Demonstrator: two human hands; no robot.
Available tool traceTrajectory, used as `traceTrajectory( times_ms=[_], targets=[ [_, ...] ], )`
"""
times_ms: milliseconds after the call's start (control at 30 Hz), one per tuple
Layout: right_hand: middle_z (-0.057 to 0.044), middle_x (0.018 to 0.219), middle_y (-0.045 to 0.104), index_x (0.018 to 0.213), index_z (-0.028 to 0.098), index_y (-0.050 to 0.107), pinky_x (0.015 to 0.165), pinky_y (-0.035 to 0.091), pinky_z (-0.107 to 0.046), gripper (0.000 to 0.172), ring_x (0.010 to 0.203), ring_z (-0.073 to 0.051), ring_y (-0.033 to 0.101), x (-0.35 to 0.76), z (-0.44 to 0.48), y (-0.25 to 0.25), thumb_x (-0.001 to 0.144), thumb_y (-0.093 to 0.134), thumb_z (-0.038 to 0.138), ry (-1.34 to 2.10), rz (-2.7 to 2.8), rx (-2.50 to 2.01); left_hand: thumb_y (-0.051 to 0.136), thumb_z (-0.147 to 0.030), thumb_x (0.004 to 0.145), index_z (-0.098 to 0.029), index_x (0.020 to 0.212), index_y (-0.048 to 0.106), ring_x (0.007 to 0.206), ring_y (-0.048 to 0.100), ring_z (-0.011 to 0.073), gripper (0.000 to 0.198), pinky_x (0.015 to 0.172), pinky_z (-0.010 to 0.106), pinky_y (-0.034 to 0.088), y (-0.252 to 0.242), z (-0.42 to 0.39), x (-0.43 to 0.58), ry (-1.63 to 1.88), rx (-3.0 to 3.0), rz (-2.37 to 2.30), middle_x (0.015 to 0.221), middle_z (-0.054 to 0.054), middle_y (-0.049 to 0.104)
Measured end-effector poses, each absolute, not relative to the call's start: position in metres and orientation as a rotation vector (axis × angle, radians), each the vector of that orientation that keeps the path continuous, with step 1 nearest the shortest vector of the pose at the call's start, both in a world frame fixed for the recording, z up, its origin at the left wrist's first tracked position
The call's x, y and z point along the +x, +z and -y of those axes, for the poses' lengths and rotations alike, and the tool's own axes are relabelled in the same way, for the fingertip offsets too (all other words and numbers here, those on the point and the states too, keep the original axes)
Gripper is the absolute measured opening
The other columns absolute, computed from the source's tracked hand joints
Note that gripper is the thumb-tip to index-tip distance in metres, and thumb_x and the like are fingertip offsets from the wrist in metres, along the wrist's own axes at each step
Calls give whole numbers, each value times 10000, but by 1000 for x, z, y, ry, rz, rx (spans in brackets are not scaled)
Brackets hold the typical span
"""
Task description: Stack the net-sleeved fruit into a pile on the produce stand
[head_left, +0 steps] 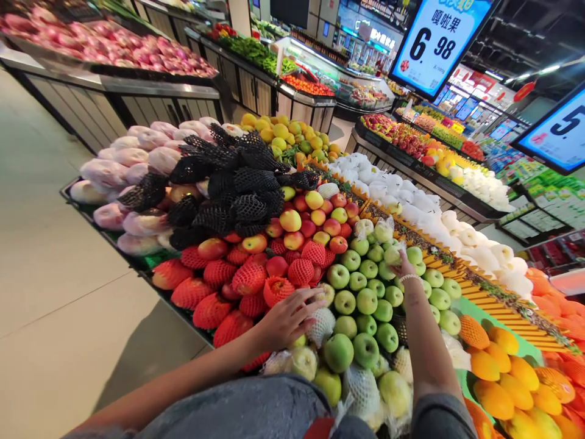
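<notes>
My left hand (292, 317) rests at the left edge of the green apples, fingers stretched out and slightly apart. Its fingertips lie over an apple in a white foam net (322, 328), beside a pale yellow-green apple (326, 295). Farther out, my right hand (404, 267), with a beaded bracelet at the wrist, reaches to the back of the pile. Its fingers are closed on a green apple (392, 255) with clear plastic about it; part of the grip is hidden. Several loose green apples (366, 301) lie between the hands.
Red-netted fruit (249, 278) and red-yellow apples (292, 221) lie left, with black foam nets (242, 189) behind. Mangoes (496, 399) sit at the right. A yellow fence-like divider (484, 289) runs beside white-wrapped fruit (388, 186). Price screens (439, 46) hang above.
</notes>
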State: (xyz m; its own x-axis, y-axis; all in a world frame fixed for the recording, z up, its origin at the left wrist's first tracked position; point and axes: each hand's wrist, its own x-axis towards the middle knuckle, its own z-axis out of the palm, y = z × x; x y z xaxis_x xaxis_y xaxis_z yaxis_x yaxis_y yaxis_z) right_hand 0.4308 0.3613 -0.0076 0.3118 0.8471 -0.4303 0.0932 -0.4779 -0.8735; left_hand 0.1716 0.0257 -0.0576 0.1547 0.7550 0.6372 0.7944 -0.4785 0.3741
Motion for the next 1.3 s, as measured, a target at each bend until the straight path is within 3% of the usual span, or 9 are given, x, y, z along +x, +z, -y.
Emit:
traceTrajectory(
  times_ms=[100, 200, 333, 500, 633, 767, 1033, 1167, 1300],
  targets=[
    [-199, 1029, 707, 1084, 13, 701, 724, 636, -351, 490, 862, -246, 733, 432, -374, -13, 888, 774, 457, 1159, 887, -1871, 510, -185, 1087, -188, 1453, 555, 1370, 609, 260, 369, 1126, 431, 586, -61, -25, 169, -1237, -2311, 1627, 1438, 158, 620],
    [-164, 1040, 691, 1083, 1, 702, 750, 617, -321, 463, 849, -205, 732, 437, -373, -15, 965, 666, 447, 1147, 947, -1840, 512, -197, 1092, -194, 1445, 562, 1363, 611, 257, 357, 1130, 431, 584, -64, -27, 171, -1204, -2316, 1657, 1428, 146, 623],
    [-109, 1078, 693, 1109, 138, 699, 699, 639, -294, 388, 796, -174, 730, 464, -341, 1, 920, 733, 476, 1190, 977, -1741, 525, -198, 1085, -216, 1455, 572, 1364, 609, 256, 374, 1141, 425, 573, -62, -28, 174, -1210, -2350, 1618, 1429, 133, 621],
    [-105, 1284, 715, 1178, 224, 725, 848, 642, -325, 530, 1058, -227, 750, 541, -211, 25, 801, 830, 581, 1116, 1121, -1401, 543, -207, 1081, -216, 1462, 578, 1389, 584, 271, 383, 1168, 448, 549, -61, -22, 174, -1228, -2401, 1603, 1454, 134, 610],
    [-116, 1254, 752, 1211, 225, 750, 905, 623, -407, 668, 1075, -273, 738, 594, -88, 8, 763, 796, 718, 901, 1144, -1606, 532, -225, 1075, -200, 1405, 646, 1351, 599, 283, 349, 1156, 470, 553, -73, -13, 186, -1106, -2588, 1613, 1457, 129, 629],
    [-150, 1124, 788, 1051, 192, 776, 892, 603, -478, 717, 1019, -340, 747, 618, -7, -27, 660, 784, 793, 828, 1196, -1853, 580, -274, 1052, -207, 1344, 704, 1344, 596, 305, 324, 1148, 485, 550, -91, 4, 211, -859, -2875, 1552, 1435, 125, 651],
    [-207, 1117, 759, 1085, 152, 767, 877, 559, -500, 849, 1000, -366, 708, 629, 62, -62, 755, 584, 913, 430, 1332, -2027, 707, -328, 980, -239, 1428, 637, 1405, 561, 350, 462, 1167, 529, 502, -130, 42, 224, -636, -2995, 1668, 1501, 156, 606],
    [-177, 1122, 762, 1003, 187, 790, 856, 571, -474, 775, 1038, -347, 703, 621, 70, -73, 791, 586, 905, 498, 1406, -1915, 722, -309, 956, -241, 1562, 513, 1452, 525, 357, 644, 1200, 544, 479, -145, 54, 226, -630, -2929, 1844, 1599, 173, 512],
    [-168, 1123, 767, 987, 194, 801, 917, 570, -510, 658, 1054, -341, 702, 601, 73, -81, 858, 628, 816, 574, 1522, -1778, 754, -264, 892, -227, 1634, 412, 1433, 524, 369, 818, 1204, 573, 471, -151, 59, 238, -738, -2783, 2055, 1558, 185, 517]
  ],
)
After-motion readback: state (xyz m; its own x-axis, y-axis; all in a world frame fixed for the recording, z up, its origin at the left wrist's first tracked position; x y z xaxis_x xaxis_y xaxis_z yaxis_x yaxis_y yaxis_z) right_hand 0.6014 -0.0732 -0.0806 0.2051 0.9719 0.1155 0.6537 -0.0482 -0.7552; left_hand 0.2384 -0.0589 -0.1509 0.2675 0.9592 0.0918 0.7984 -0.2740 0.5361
